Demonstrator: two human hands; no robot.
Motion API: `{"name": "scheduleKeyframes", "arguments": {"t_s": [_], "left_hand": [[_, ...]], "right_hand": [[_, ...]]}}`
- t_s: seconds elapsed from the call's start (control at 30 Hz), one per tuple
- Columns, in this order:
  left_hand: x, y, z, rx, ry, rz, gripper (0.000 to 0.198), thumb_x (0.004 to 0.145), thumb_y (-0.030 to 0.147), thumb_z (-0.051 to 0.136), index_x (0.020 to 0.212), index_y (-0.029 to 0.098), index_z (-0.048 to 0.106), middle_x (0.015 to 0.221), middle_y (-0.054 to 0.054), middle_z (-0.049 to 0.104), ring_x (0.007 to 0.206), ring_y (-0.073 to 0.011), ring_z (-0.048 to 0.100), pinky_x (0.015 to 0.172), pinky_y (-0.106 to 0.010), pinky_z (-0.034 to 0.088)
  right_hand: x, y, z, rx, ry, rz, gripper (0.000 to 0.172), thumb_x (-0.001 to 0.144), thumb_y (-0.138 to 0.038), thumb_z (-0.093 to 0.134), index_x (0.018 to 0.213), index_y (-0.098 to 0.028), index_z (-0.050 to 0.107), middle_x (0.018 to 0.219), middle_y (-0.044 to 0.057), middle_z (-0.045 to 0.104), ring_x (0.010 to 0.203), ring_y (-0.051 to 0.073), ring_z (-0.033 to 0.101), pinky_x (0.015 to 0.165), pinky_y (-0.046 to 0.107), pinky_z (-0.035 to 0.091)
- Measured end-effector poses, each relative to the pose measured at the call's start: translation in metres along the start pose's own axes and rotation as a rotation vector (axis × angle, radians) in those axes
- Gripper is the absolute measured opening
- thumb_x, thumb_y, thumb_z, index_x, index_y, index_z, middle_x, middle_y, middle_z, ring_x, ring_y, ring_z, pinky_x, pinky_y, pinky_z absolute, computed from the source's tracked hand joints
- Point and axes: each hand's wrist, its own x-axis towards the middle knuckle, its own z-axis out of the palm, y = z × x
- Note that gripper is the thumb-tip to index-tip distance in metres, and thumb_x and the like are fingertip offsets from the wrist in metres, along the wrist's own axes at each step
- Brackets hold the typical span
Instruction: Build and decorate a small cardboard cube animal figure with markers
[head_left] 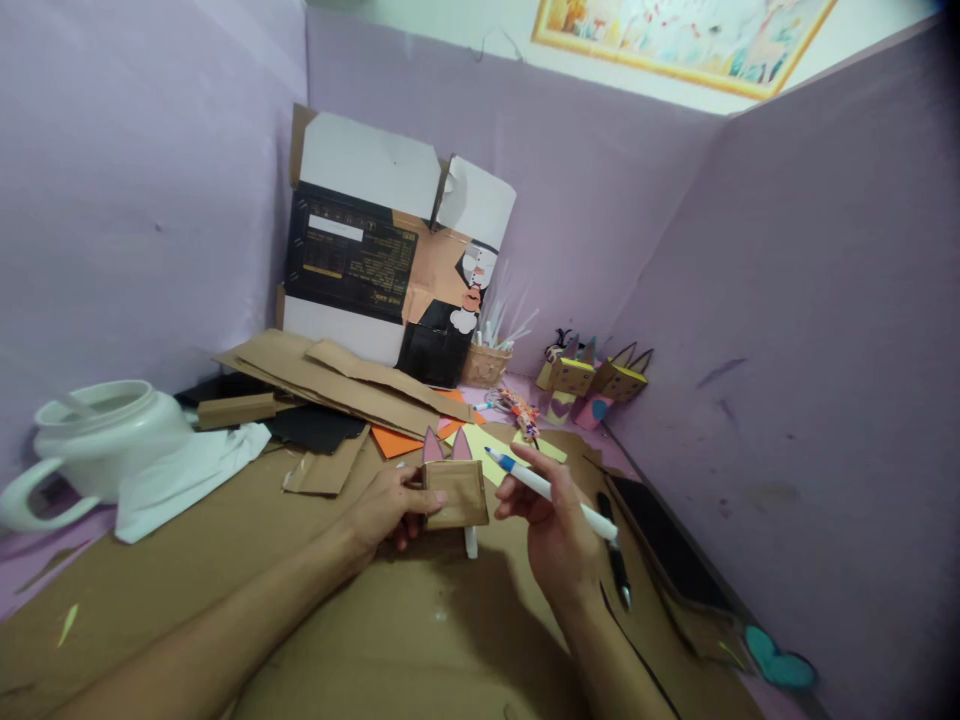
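Observation:
My left hand grips a small brown cardboard figure with two pink ears on top, holding it upright over the brown cardboard sheet. My right hand is closed round a white marker with a blue tip, the tip pointing left toward the figure's upper right corner, a short gap away. A white cap stands on the sheet just below the figure.
A black pen and a dark phone lie at right. Finished cardboard figures, a basket of sticks, a printed box, cardboard scraps, coloured paper and a white jug sit behind. Purple walls enclose the desk.

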Motion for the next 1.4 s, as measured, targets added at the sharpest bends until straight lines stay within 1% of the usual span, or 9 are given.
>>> {"name": "scheduleKeyframes", "arguments": {"t_s": [0.07,0.2,0.27,0.37,0.47,0.53,0.7,0.9,1.4], "left_hand": [[-0.001,0.001,0.001,0.006,-0.003,0.011,0.045,0.057,0.039,0.069,0.093,0.013,0.061,0.047,0.005,0.049,0.038,-0.0079,0.043,0.031,-0.015,0.032],[-0.002,0.001,0.0,0.011,-0.007,0.025,0.044,0.057,0.039,0.068,0.092,0.013,0.062,0.048,0.005,0.05,0.038,-0.0079,0.042,0.031,-0.015,0.031],[-0.001,0.0,0.0,0.009,-0.012,0.019,0.041,0.059,0.039,0.068,0.09,0.013,0.061,0.047,0.005,0.049,0.038,-0.0079,0.042,0.031,-0.015,0.032],[0.001,-0.002,-0.001,-0.005,-0.018,0.016,0.039,0.06,0.038,0.068,0.089,0.014,0.061,0.05,0.005,0.049,0.04,-0.0079,0.042,0.032,-0.015,0.034],[0.001,-0.004,-0.002,-0.022,-0.021,0.031,0.039,0.062,0.037,0.066,0.093,0.014,0.061,0.055,0.004,0.049,0.041,-0.0074,0.041,0.032,-0.015,0.033],[0.001,-0.004,-0.001,-0.026,-0.022,0.049,0.041,0.063,0.038,0.065,0.097,0.014,0.061,0.057,0.004,0.049,0.042,-0.0072,0.041,0.032,-0.015,0.032],[-0.001,-0.004,0.002,0.019,-0.045,0.084,0.05,0.062,0.043,0.067,0.1,0.012,0.061,0.049,0.006,0.047,0.04,-0.0076,0.039,0.032,-0.015,0.03],[-0.005,-0.001,0.003,0.062,-0.081,0.109,0.057,0.059,0.046,0.07,0.103,0.01,0.059,0.054,0.005,0.052,0.041,-0.0074,0.041,0.033,-0.017,0.031],[-0.004,0.001,0.004,0.089,-0.069,0.1,0.058,0.057,0.048,0.071,0.1,0.01,0.062,0.051,0.004,0.055,0.04,-0.0087,0.047,0.036,-0.018,0.034]], "right_hand": [[-0.007,0.003,0.005,-0.04,-0.071,0.01,0.033,0.082,-0.048,0.055,0.101,-0.023,0.065,0.073,0.002,0.07,0.062,0.02,0.064,0.058,0.033,0.051],[-0.016,0.008,0.008,-0.281,-0.107,-0.028,0.017,0.075,-0.035,0.065,0.085,-0.021,0.066,0.07,0.002,0.07,0.061,0.019,0.065,0.058,0.031,0.051],[-0.017,0.009,0.007,-0.34,-0.051,-0.083,0.012,0.075,-0.031,0.066,0.078,-0.02,0.064,0.059,0.0,0.065,0.052,0.015,0.06,0.051,0.026,0.046],[-0.016,0.008,0.006,-0.248,0.103,-0.189,0.014,0.079,-0.029,0.062,0.07,-0.02,0.057,0.048,-0.006,0.053,0.044,0.01,0.048,0.047,0.023,0.037],[-0.012,0.004,0.007,-0.149,0.23,-0.238,0.02,0.082,-0.029,0.057,0.065,-0.02,0.05,0.045,-0.009,0.045,0.041,0.009,0.041,0.045,0.022,0.031],[-0.011,0.001,0.008,-0.161,0.244,-0.254,0.021,0.084,-0.028,0.055,0.066,-0.021,0.049,0.046,-0.008,0.045,0.042,0.009,0.042,0.046,0.023,0.031],[-0.016,0.002,0.013,-0.307,0.113,-0.314,0.02,0.087,-0.03,0.054,0.07,-0.021,0.051,0.053,-0.007,0.053,0.049,0.011,0.051,0.057,0.026,0.04],[-0.017,0.02,0.011,-0.335,-0.082,-0.12,0.018,0.089,-0.033,0.054,0.076,-0.02,0.052,0.059,-0.004,0.058,0.052,0.012,0.053,0.051,0.024,0.042],[-0.016,0.019,0.012,-0.596,-0.101,-0.244,0.016,0.088,-0.029,0.052,0.074,-0.021,0.05,0.055,-0.005,0.051,0.048,0.011,0.048,0.046,0.022,0.037]]}}
